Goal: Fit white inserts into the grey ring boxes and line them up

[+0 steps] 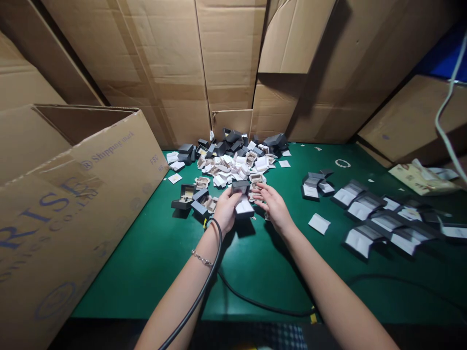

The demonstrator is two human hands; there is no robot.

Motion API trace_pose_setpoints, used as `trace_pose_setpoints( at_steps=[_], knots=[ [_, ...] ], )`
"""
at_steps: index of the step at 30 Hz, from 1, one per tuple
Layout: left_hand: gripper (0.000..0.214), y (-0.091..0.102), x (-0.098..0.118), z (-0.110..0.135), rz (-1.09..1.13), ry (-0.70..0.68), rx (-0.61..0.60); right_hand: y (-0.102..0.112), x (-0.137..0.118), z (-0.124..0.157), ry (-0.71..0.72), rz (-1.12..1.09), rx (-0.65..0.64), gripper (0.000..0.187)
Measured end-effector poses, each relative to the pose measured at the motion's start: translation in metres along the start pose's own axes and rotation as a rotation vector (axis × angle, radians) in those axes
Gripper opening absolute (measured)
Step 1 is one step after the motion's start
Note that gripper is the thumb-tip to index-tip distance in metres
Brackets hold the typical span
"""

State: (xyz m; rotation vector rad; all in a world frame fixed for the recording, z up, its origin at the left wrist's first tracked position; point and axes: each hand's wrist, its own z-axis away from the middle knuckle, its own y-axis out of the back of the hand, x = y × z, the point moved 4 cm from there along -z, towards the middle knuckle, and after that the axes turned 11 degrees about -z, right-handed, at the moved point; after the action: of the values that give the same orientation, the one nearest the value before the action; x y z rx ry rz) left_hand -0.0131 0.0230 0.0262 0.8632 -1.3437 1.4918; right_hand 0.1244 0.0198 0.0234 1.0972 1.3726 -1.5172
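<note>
My left hand (226, 210) is closed around a small black jewelry box (245, 209), its lid raised and its inside white. Just to the right of that box, my right hand (272, 204) has its fingers spread and appears to hold nothing. Beyond both hands lies a pile of white and beige box inserts (233, 167). Black boxes (233, 138) are heaped behind the inserts. Left of my left hand sit an open black box with a pale lining (184, 195) and a grey-black box (200, 203).
Open black boxes with white linings (368, 209) stand in rows at the right. A loose white insert (319, 223) lies nearer. A large carton (120, 194) fills the left side. A black cable (255, 304) crosses the green table (138, 272) and my left wrist.
</note>
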Motion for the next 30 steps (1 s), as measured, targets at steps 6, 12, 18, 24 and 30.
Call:
trace_pose_setpoints(
  at_steps=[6,12,18,24,30],
  knots=[
    [0.016,0.005,0.000,-0.006,-0.271,-0.143,0.048,-0.006,-0.001,0.006,0.196,0.199,-0.066,0.042],
    [0.018,0.007,0.003,-0.005,-0.224,-0.222,0.071,-0.012,-0.003,0.012,0.260,0.290,-0.126,0.039],
    [0.031,-0.006,-0.003,0.001,-0.075,-0.095,-0.107,-0.009,-0.009,0.012,0.283,0.326,-0.078,0.039],
    [0.042,-0.019,-0.009,0.009,0.039,0.039,-0.318,0.004,-0.020,0.003,0.211,0.311,-0.018,0.023],
    [0.037,-0.009,-0.012,0.005,-0.127,0.125,-0.107,0.062,-0.039,-0.020,0.191,0.221,0.308,0.032]
  ],
)
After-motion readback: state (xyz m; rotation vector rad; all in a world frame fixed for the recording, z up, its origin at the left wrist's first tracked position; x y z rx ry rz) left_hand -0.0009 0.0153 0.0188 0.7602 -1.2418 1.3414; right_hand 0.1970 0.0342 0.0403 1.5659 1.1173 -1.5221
